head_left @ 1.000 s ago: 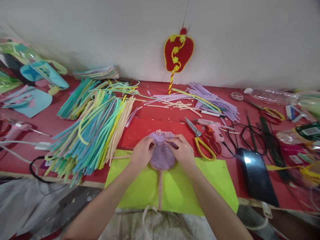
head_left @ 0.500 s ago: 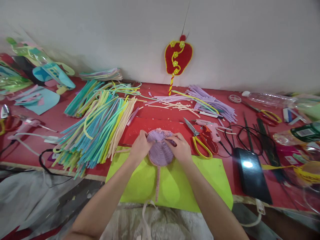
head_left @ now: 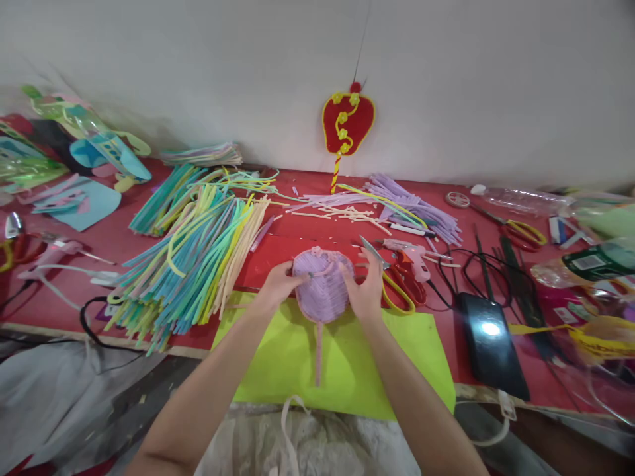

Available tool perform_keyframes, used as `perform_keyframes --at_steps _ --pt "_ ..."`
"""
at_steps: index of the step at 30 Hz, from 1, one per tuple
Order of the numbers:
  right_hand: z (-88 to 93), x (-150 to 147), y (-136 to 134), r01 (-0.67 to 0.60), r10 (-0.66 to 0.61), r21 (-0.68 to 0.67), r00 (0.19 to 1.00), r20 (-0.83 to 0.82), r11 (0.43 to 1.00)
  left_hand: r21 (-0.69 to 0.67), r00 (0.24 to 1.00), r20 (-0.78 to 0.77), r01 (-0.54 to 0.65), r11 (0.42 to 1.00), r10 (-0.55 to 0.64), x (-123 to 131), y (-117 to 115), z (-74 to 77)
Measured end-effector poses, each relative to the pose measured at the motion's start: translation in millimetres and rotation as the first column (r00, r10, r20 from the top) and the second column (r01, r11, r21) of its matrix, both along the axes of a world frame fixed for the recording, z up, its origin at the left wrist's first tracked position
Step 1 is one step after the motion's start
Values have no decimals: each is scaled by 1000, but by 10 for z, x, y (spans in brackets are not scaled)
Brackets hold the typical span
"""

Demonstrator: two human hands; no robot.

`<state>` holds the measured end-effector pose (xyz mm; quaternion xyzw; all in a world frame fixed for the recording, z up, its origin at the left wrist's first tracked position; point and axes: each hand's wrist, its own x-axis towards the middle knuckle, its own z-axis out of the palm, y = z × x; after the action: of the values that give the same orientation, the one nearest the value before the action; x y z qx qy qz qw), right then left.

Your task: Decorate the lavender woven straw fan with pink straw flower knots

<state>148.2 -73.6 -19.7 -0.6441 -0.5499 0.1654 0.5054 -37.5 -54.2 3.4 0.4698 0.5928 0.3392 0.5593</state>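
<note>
A round purple fan [head_left: 322, 301] made of pipe cleaners, with a pink rim and a pink stem [head_left: 318, 360], is tilted up over a lime-green sheet [head_left: 268, 370]. Small pink curls sit along its top edge. My left hand [head_left: 278, 285] grips the fan's left edge between thumb and fingers. At the right edge my right hand [head_left: 367, 287] has its fingers spread apart, the thumb lying against the fan. Just beyond those fingers lie scissors with yellow and red handles [head_left: 399, 294] and a pink glue gun [head_left: 417, 259].
A big bundle of coloured pipe cleaners [head_left: 193, 264] lies left, purple ones [head_left: 421, 208] at the back right. A red fan with yellow flowers [head_left: 348, 125] leans on the wall. A black phone-like device [head_left: 491, 347], cables and a bottle [head_left: 585, 261] occupy the right side.
My right hand's fingers have come off the fan's face and spread outward at its right edge. The fan tips up slightly more; my left hand stays on its left edge.
</note>
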Motion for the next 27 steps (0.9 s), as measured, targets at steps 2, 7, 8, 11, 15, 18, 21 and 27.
perform_keyframes --at_steps 2,7,8,11,15,18,21,27 --pt "-20 49 44 -21 17 -29 990 -137 999 86 999 -42 -27 996 30 44 24 66" --pt "-31 152 127 -190 122 -114 892 -436 975 232 996 -90 19 972 3 206 156 182" --pt "-21 160 131 -170 110 -90 881 -459 981 236 996 -84 29 971 -9 233 180 191" --pt "19 162 123 -112 96 -3 864 -494 994 213 999 -30 49 976 -43 270 226 177" --pt "46 152 108 -141 100 -32 832 -545 990 209 996 12 82 974 -86 247 227 116" --pt "23 165 105 -205 103 -95 776 -622 974 206 992 -1 122 971 -124 238 209 103" --pt "-2 191 103 -210 98 -107 772 -628 972 211 990 -17 137 968 -137 259 189 131" --pt "11 195 90 -205 95 -104 771 -630 973 229 991 -24 130 965 -128 305 155 148"
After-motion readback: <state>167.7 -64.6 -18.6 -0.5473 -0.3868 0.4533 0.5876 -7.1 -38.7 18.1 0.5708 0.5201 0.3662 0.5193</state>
